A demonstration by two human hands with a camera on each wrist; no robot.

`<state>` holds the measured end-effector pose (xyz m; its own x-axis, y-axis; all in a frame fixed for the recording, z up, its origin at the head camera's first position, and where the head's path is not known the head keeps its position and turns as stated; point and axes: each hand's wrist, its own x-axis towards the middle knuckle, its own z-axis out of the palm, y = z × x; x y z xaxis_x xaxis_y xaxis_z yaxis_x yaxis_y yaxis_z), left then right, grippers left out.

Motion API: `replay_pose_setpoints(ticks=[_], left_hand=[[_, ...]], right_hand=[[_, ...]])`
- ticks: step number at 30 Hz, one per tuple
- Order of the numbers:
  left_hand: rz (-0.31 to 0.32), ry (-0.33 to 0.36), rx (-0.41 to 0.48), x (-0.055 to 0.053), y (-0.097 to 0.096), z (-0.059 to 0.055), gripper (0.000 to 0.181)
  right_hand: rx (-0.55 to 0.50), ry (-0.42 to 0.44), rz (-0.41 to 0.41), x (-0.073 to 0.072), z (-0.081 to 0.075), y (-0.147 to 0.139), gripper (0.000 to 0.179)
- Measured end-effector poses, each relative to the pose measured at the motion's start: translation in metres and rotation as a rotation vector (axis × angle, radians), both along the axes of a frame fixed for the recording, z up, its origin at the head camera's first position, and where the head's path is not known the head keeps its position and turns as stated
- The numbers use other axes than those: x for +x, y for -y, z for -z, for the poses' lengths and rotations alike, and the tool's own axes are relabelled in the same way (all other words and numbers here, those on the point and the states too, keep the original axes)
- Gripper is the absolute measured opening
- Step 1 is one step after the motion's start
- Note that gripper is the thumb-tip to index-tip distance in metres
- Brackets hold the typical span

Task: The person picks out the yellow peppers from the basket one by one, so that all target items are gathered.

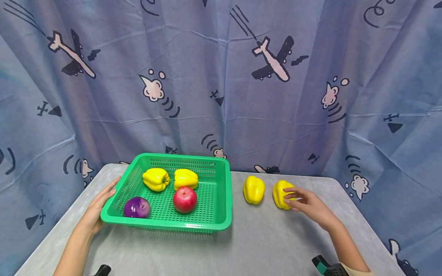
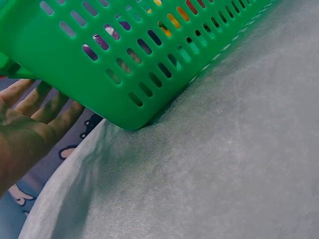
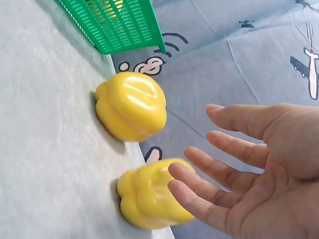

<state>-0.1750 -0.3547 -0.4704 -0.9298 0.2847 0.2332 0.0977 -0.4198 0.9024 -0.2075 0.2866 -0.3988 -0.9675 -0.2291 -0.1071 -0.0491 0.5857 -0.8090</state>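
Note:
A green plastic basket (image 1: 221,226) stands on the table's left half. It holds two yellow bell peppers (image 1: 156,179) (image 2: 173,21), a red apple (image 1: 185,199) and a round purple item (image 1: 137,207), perhaps an onion. My left hand (image 1: 98,209) rests along the basket's left side; its fingers look straight in the left wrist view. Right of the basket are two more peppers, a nearer yellow bell pepper (image 1: 254,189) and a farther yellow bell pepper (image 1: 280,194). Over the farther one hovers my right hand (image 1: 307,205), fingers spread and loosely bent, holding nothing.
A grey table (image 1: 248,245) carries everything. Behind it and at both sides hangs a blue curtain (image 1: 193,96) printed with planes. Dark wrist devices (image 1: 329,268) show at the lower edge of the head view.

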Motion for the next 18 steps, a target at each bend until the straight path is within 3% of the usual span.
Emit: replay_pose_setpoints(ticks=[18], left_hand=[[-0.026,0.018,-0.025,0.0,0.001,0.0,0.056]], right_hand=[[-0.066,-0.034,-0.131,-0.011,-0.015,0.029,0.051]])
